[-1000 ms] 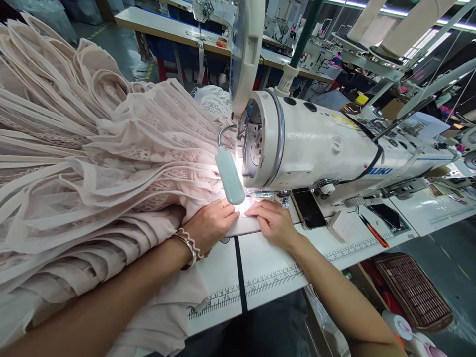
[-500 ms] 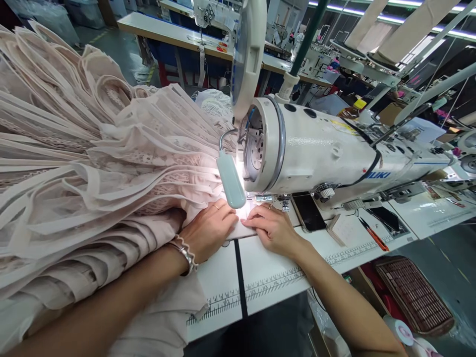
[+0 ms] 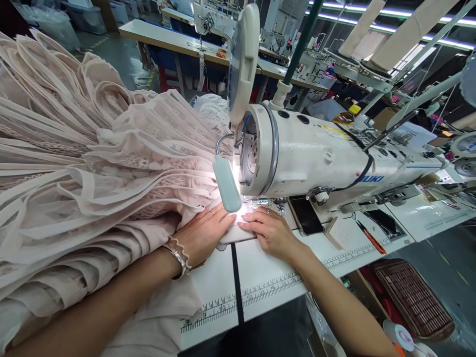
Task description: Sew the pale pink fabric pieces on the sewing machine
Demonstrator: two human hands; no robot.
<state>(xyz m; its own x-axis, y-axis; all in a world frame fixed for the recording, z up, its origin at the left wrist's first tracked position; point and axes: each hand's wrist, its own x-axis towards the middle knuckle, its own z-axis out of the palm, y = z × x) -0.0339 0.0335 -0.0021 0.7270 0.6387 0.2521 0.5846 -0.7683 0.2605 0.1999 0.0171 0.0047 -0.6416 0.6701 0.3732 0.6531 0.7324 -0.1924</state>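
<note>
A white sewing machine (image 3: 308, 153) lies across the table, and its pale green lamp (image 3: 227, 186) lights the sewing spot. Under the lamp my left hand (image 3: 206, 230) presses down on pale pink fabric (image 3: 238, 233), its fingertips partly behind the lamp. Close to its right, my right hand (image 3: 271, 230) rests on the same fabric with its fingers stretched to the left, the thumb low. A small gap separates the two hands. The needle is hidden behind the lamp and glare. A large heap of pale pink lace garments (image 3: 130, 148) spreads over the left side.
Right of my right hand lie a phone (image 3: 307, 216), a pad of paper (image 3: 342, 232) and orange-handled tweezers (image 3: 372, 238). A printed ruler (image 3: 275, 286) and a black strip (image 3: 237, 282) mark the table's front. A brown woven basket (image 3: 414, 297) sits below at right.
The view has shifted slightly, moving the machine left and down in the picture. My right hand's fingers look flatter and more stretched out on the fabric than before.
</note>
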